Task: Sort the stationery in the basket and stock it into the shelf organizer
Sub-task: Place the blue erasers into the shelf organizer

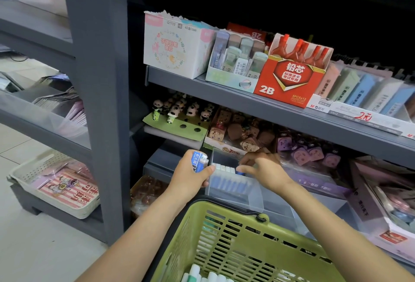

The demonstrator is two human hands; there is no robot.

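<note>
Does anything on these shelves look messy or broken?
Yes. The white pencil-lead box at the left of the upper shelf has a ragged, torn top edge. Below it, the green panda tray shows empty holes at the front. Nothing looks spilled.

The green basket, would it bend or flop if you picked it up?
Probably not much. The green basket looks like moulded plastic with a thick rim, so it should keep its shape. Its slotted walls suggest it is light for its size. The few white items visible in it likely add little weight, though most of the inside is out of view.
</note>
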